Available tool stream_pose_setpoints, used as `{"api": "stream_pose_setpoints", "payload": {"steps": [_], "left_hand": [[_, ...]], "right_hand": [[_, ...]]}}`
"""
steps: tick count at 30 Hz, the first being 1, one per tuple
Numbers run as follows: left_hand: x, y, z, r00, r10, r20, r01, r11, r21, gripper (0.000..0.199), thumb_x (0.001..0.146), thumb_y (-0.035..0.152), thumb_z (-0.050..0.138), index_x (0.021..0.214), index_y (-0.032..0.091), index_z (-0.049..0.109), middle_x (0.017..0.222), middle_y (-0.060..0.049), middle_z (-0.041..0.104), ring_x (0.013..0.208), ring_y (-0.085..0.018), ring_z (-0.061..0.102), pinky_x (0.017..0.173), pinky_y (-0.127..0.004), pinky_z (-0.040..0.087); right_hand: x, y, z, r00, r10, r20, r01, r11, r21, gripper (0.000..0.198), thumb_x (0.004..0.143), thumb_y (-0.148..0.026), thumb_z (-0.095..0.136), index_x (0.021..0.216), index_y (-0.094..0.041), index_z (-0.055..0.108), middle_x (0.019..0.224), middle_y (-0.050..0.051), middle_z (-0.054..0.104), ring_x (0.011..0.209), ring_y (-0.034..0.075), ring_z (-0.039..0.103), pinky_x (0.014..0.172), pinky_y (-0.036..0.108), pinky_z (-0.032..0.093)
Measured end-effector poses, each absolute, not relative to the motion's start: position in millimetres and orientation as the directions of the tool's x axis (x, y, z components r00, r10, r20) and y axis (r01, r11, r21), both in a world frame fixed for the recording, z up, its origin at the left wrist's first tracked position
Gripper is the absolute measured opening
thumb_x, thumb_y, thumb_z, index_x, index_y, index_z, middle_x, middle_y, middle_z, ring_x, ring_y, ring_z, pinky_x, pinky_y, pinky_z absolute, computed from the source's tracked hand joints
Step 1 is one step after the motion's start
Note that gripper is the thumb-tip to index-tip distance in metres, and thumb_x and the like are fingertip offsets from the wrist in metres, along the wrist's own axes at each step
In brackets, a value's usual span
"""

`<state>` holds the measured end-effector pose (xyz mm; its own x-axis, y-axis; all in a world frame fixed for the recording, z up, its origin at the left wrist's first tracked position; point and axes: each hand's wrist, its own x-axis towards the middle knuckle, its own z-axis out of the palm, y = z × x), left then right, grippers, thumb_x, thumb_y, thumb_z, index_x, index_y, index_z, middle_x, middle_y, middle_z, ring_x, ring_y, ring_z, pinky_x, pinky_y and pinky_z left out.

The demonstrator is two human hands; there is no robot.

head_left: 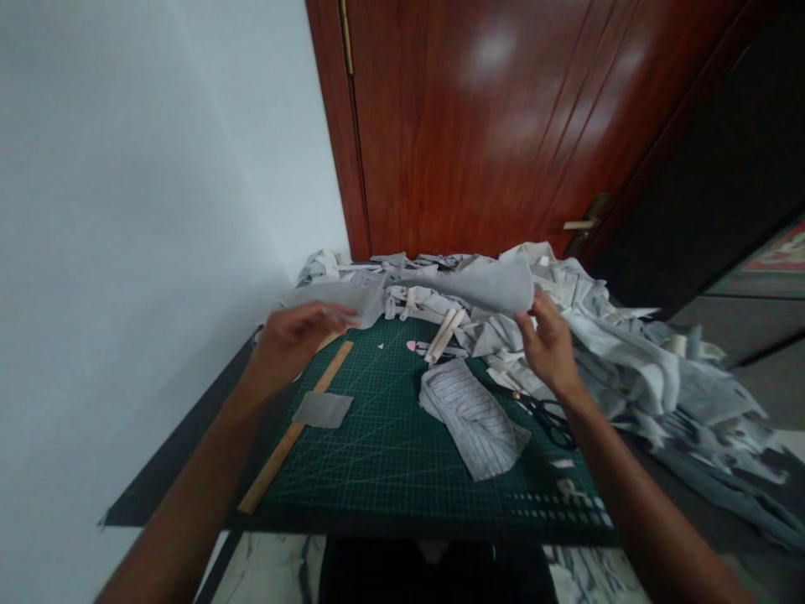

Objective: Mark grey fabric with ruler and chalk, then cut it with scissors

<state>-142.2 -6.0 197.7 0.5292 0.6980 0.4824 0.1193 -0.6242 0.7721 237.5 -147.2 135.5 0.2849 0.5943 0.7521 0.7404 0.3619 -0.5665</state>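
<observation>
From the head camera, holds up a grey cloth [494, 283] in front of a loose heap [647, 361] of scraps. Pinches its right end between thumb and fingers of the right hand [550, 344]. Has the left hand [289, 340] at a paler cloth [372, 306], fingers bent beside it; cannot tell, through the blur, whether gripping it, nor whether joined to the grey cloth.

Can see below a green mat [377, 470] on a dark table [352, 524]. Can pick out on the mat's left a ruler [273, 466] set slantwise, with a small patch [333, 411] lying across it. Can find right of the middle a striped piece [475, 419], creased, well apart from the patch. Can spot beyond it a folded strip [444, 335] and a pink bit [411, 345]. Can make out scissors [553, 424] near the right forearm, handles to the right.

Can follow the heap along the table's back and down its right side. Can see behind it a red-brown door [453, 126] with a metal handle [582, 225].
</observation>
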Motion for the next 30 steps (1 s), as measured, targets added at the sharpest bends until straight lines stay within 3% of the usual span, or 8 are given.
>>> {"api": "stream_pose_setpoints", "payload": {"steps": [2, 5, 9, 11, 14, 18, 23, 30], "left_hand": [[-162.1, -37.1, 145.3, 0.655, 0.675, 0.341, 0.191, -0.584, 0.789, 0.024, 0.095, 0.044, 0.074, 0.096, 0.024, 0.086, 0.092, -0.006, 0.086, 0.079, -0.026, 0.079, 0.075, -0.038, 0.063], [-189.8, -72.9, 80.7, 0.843, 0.534, -0.067, 0.379, -0.501, 0.778, 0.032, 0.101, 0.047, 0.06, 0.109, 0.03, 0.086, 0.109, -0.005, 0.085, 0.103, -0.027, 0.079, 0.093, -0.038, 0.061], [-211.7, -92.7, 53.2, 0.83, 0.471, -0.299, 0.506, -0.406, 0.761, 0.06, 0.105, 0.052, 0.054, 0.16, 0.029, 0.053, 0.097, -0.002, 0.08, 0.081, -0.02, 0.073, 0.072, -0.027, 0.057], [-208.7, -89.8, 60.5, 0.819, 0.5, -0.282, 0.509, -0.407, 0.758, 0.061, 0.107, 0.052, 0.051, 0.163, 0.03, 0.047, 0.088, 0.001, 0.077, 0.076, -0.018, 0.071, 0.068, -0.025, 0.053], [-182.8, -71.7, 73.2, 0.771, 0.622, -0.138, 0.523, -0.495, 0.694, 0.05, 0.108, 0.053, 0.049, 0.15, 0.031, 0.061, 0.091, 0.0, 0.077, 0.08, -0.019, 0.073, 0.071, -0.026, 0.054], [-130.9, -31.6, 63.9, 0.725, 0.667, 0.172, 0.525, -0.696, 0.49, 0.045, 0.109, 0.048, 0.04, 0.134, 0.023, 0.069, 0.126, -0.009, 0.074, 0.118, -0.026, 0.07, 0.106, -0.04, 0.055], [-92.2, 7.3, 26.3, 0.687, 0.705, 0.178, 0.595, -0.686, 0.419, 0.048, 0.105, 0.041, 0.045, 0.142, 0.015, 0.061, 0.138, -0.017, 0.065, 0.134, -0.034, 0.058, 0.12, -0.055, 0.044], [-67.1, 24.2, 2.5, 0.664, 0.723, 0.19, 0.608, -0.67, 0.425, 0.077, 0.107, 0.048, 0.043, 0.165, 0.001, 0.026, 0.144, -0.029, 0.057, 0.135, -0.044, 0.053, 0.115, -0.066, 0.039]], "right_hand": [[235.2, -183.0, 92.8, 0.243, 0.712, 0.659, 0.726, 0.317, -0.611, 0.034, 0.106, -0.051, 0.058, 0.092, -0.024, 0.071, 0.103, 0.009, 0.07, 0.104, 0.028, 0.065, 0.098, 0.045, 0.052], [240.9, -227.2, 48.2, 0.149, 0.863, 0.482, 0.701, 0.251, -0.667, 0.043, 0.108, -0.051, 0.054, 0.086, -0.024, 0.078, 0.1, 0.01, 0.076, 0.098, 0.027, 0.072, 0.089, 0.041, 0.059], [254.8, -261.4, 37.6, 0.092, 0.933, 0.348, 0.692, 0.192, -0.696, 0.04, 0.11, -0.042, 0.054, 0.086, -0.024, 0.08, 0.105, 0.01, 0.078, 0.098, 0.026, 0.076, 0.088, 0.038, 0.06], [255.4, -265.4, 48.0, 0.114, 0.926, 0.36, 0.698, 0.183, -0.693, 0.034, 0.11, -0.037, 0.053, 0.09, -0.024, 0.077, 0.103, 0.009, 0.075, 0.099, 0.025, 0.074, 0.088, 0.038, 0.059], [244.7, -257.5, 67.9, 0.079, 0.923, 0.376, 0.715, 0.21, -0.667, 0.031, 0.111, -0.032, 0.049, 0.093, -0.025, 0.073, 0.102, 0.008, 0.073, 0.099, 0.025, 0.072, 0.088, 0.038, 0.058], [233.0, -236.9, 75.8, 0.025, 0.926, 0.377, 0.783, 0.216, -0.584, 0.025, 0.109, -0.028, 0.051, 0.103, -0.026, 0.076, 0.108, 0.009, 0.074, 0.106, 0.028, 0.069, 0.096, 0.045, 0.054], [260.5, -236.6, 46.1, 0.135, 0.915, 0.381, 0.896, 0.051, -0.441, 0.02, 0.106, -0.027, 0.053, 0.109, -0.021, 0.072, 0.108, 0.014, 0.072, 0.103, 0.034, 0.064, 0.095, 0.053, 0.051], [291.5, -276.7, -0.2, 0.215, 0.915, 0.342, 0.959, -0.13, -0.253, 0.025, 0.105, -0.024, 0.047, 0.119, -0.018, 0.066, 0.112, 0.017, 0.069, 0.101, 0.036, 0.063, 0.087, 0.051, 0.052]]}}
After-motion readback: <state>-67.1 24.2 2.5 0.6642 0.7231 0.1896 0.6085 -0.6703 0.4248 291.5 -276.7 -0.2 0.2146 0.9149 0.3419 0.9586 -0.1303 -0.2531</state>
